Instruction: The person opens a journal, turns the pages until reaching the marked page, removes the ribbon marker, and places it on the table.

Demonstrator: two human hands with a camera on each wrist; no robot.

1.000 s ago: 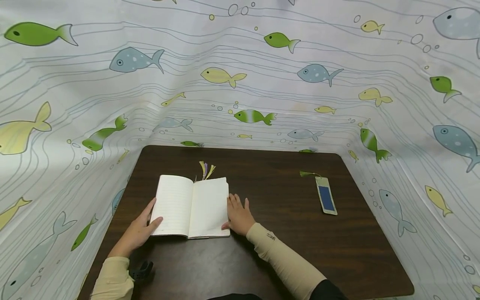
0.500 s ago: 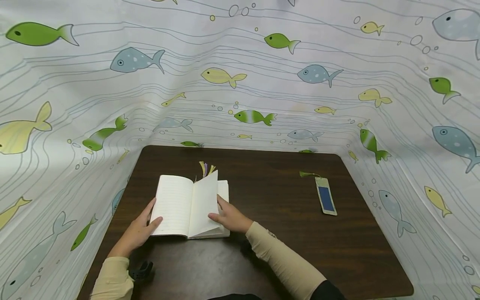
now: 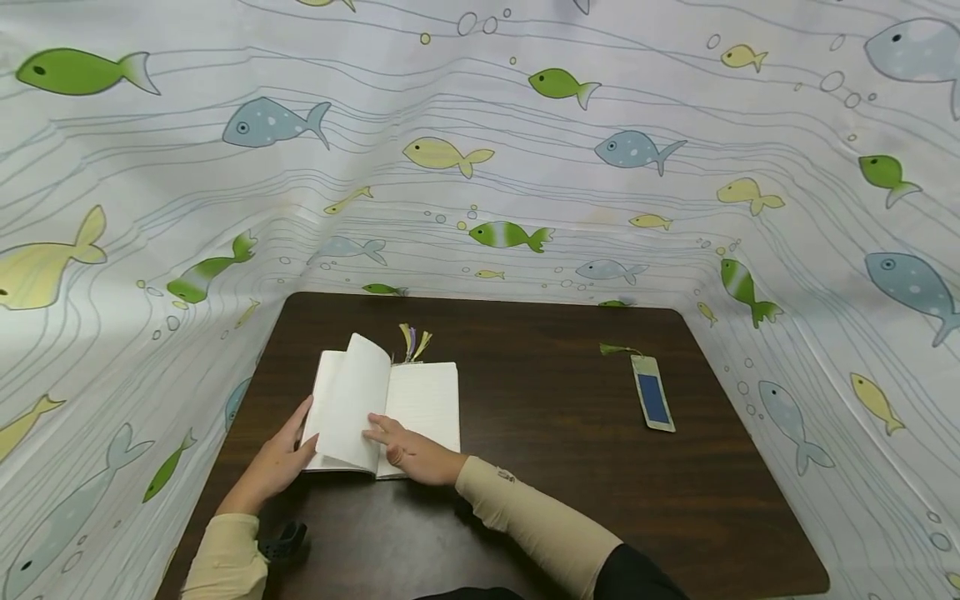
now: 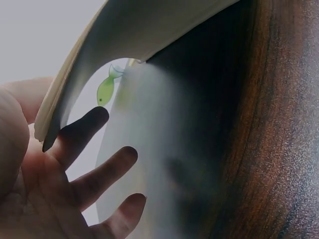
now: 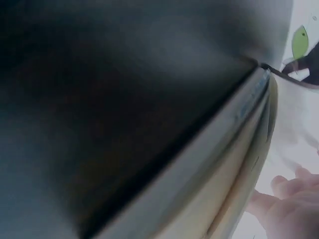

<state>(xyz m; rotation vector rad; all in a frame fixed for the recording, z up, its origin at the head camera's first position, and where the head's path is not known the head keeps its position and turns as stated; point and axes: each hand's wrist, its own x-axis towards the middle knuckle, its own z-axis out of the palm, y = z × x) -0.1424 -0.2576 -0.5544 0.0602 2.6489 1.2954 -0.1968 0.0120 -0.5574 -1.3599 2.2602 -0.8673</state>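
An open notebook (image 3: 433,400) with pale lined pages lies on the table, left of the middle. One leaf (image 3: 363,392) stands raised and curves over toward the left side. My left hand (image 3: 272,473) grips the notebook's left edge, thumb on top. In the left wrist view, fingers of the left hand (image 4: 60,184) spread beneath the bent cover (image 4: 114,30). My right hand (image 3: 423,457) reaches across the right page, its extended fingers at the raised leaf. The right wrist view shows the page edges (image 5: 214,184) close up, with the right hand (image 5: 294,206) at the lower right.
Yellow and purple tassels (image 3: 412,340) stick out above the notebook's spine. Toward the table's right side lies a flat pale card with a blue panel (image 3: 652,396) and a green tassel (image 3: 617,348). A fish-printed curtain (image 3: 517,183) rises around the dark wooden table (image 3: 555,517).
My right hand has moved left from the notebook's right edge, lifting a leaf and carrying it over past the spine. The left hand has stayed at the left edge.
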